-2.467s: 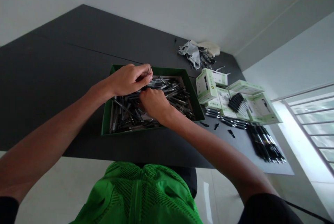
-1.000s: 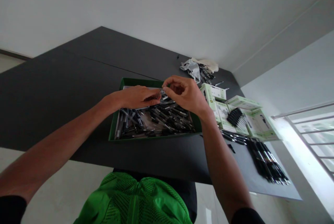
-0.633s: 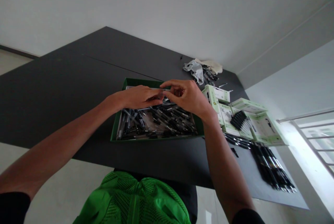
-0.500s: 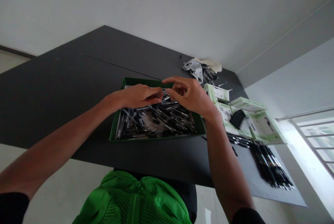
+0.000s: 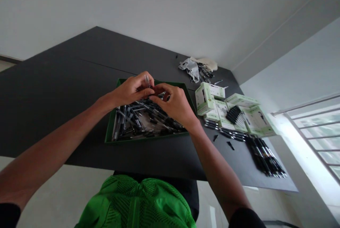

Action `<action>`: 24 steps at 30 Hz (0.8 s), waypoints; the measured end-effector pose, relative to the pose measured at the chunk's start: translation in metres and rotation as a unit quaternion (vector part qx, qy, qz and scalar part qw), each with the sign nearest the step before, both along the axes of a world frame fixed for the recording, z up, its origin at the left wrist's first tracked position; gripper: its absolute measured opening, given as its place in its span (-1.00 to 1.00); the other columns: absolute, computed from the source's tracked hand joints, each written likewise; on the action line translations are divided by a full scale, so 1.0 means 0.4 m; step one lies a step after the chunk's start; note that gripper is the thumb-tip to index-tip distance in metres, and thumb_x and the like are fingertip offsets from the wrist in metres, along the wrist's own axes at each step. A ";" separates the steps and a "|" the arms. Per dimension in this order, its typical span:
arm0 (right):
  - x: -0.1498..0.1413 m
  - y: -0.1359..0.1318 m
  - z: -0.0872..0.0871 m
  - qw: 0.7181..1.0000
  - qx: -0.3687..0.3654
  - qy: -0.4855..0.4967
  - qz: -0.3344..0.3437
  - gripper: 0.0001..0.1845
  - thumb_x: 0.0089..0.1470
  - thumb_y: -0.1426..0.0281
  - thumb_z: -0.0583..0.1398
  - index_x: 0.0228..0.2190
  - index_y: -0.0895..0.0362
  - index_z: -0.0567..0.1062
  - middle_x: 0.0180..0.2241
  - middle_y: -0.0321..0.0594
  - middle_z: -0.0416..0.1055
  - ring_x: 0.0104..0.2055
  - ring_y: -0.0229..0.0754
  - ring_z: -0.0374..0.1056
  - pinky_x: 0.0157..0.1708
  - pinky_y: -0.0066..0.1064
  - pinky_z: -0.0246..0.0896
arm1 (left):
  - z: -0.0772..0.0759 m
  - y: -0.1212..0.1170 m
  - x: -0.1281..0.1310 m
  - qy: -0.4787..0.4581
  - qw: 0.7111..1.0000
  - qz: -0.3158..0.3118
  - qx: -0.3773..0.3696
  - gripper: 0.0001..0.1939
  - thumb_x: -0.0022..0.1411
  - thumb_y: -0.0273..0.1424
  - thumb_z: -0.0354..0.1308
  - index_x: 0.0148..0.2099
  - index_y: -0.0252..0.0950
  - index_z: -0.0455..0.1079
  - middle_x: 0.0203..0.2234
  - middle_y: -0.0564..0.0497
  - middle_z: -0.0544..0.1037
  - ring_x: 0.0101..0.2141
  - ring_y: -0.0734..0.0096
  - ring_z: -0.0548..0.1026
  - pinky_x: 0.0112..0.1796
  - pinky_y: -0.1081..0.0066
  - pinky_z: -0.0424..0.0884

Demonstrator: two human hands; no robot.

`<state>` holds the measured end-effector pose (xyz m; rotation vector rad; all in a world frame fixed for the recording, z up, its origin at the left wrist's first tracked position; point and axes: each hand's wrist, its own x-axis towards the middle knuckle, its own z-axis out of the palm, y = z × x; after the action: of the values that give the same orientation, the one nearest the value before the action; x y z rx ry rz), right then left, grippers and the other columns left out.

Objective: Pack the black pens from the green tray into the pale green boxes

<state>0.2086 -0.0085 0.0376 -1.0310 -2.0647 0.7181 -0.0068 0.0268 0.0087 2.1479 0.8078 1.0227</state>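
My left hand (image 5: 136, 88) is closed round a clear-barrelled pen (image 5: 147, 80), which sticks up between its fingers. The fingertips of my right hand (image 5: 174, 103) meet those of the left and pinch the pen's lower end, mostly hidden by the fingers. Both hands are above a green box (image 5: 107, 135) filled with many loose pens (image 5: 155, 116), black and clear, lying in mixed directions.
Right of the box stand white-and-green cartons (image 5: 204, 99), with a row of black pens (image 5: 234, 115) on an opened one. Larger pen bundles (image 5: 265, 157) lie near the right edge. Small black pieces (image 5: 230, 145) lie closer. Cloth gloves (image 5: 191, 67) and pens sit at the back.
Both hands have moved left and come together. A pen now shows upright in my left hand, and the right fingers have closed at its lower end. The view has shifted slightly right.
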 end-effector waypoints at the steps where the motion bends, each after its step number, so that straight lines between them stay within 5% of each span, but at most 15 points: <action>1: -0.004 -0.004 -0.007 1.000 0.007 0.009 -0.008 -0.85 0.20 0.42 0.35 -0.16 0.17 0.65 -0.21 -0.20 0.67 -0.19 -0.22 0.55 -0.20 -0.44 0.30 | -0.001 0.000 0.000 -0.009 1.000 -0.002 -0.014 -0.60 0.40 -0.02 0.25 -0.11 -0.25 0.29 -0.56 0.16 0.44 -0.57 0.49 0.40 -0.51 0.52 0.29; 4: -0.005 -0.021 -0.019 0.999 0.026 0.019 -0.026 -0.85 0.23 0.38 0.34 -0.17 0.17 0.66 -0.23 -0.22 0.67 -0.24 -0.25 0.53 -0.21 -0.44 0.29 | -0.006 0.002 -0.002 -0.017 0.997 -0.038 -0.062 -0.54 0.35 0.02 0.30 -0.04 -0.24 0.29 -0.58 0.16 0.44 -0.62 0.49 0.38 -0.57 0.53 0.25; 7: 0.026 -0.054 -0.009 0.997 0.031 0.022 -0.064 -0.82 0.22 0.36 0.34 -0.16 0.15 0.68 -0.25 -0.26 0.66 -0.33 -0.29 0.46 -0.27 -0.45 0.27 | -0.009 0.003 -0.001 -0.031 0.992 -0.076 -0.092 -0.33 0.39 0.10 0.20 0.28 -0.25 0.18 -0.51 0.11 0.47 -0.61 0.45 0.38 -0.58 0.49 0.29; 12: 0.193 -0.166 0.000 0.969 -0.005 0.045 -0.244 -0.69 0.20 0.23 0.32 -0.12 0.15 0.70 -0.30 -0.23 0.62 -0.49 -0.33 0.26 -0.45 -0.43 0.19 | 0.000 -0.005 0.006 -0.018 0.993 -0.059 -0.102 -0.22 0.55 0.11 -0.17 0.54 -0.30 -0.12 -0.42 0.00 0.49 -0.58 0.40 0.36 -0.54 0.42 0.31; 17: 0.425 -0.273 -0.096 0.879 -0.042 0.005 -0.475 -0.48 0.09 0.04 0.32 -0.12 0.19 0.72 -0.48 -0.23 0.52 -0.49 -0.20 0.32 -0.41 -0.32 0.24 | -0.001 -0.007 0.004 0.022 0.990 -0.082 -0.109 -0.18 0.55 0.12 -0.17 0.57 -0.30 -0.16 -0.41 -0.02 0.48 -0.55 0.39 0.35 -0.49 0.40 0.31; 24: 0.526 -0.304 -0.212 0.805 -0.093 -0.196 -0.552 -0.53 0.13 0.07 0.22 -0.13 0.08 0.75 -0.45 -0.12 0.60 -0.36 0.03 0.46 -0.26 -0.19 0.21 | -0.009 0.009 0.000 0.053 0.989 -0.069 -0.118 -0.23 0.57 0.08 -0.20 0.56 -0.28 -0.11 -0.43 -0.02 0.49 -0.57 0.40 0.36 -0.48 0.42 0.31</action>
<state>0.4190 -0.1299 -0.0471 -2.3188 -1.2738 0.0645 -0.0066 0.0306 0.0050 2.0351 0.7754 0.7095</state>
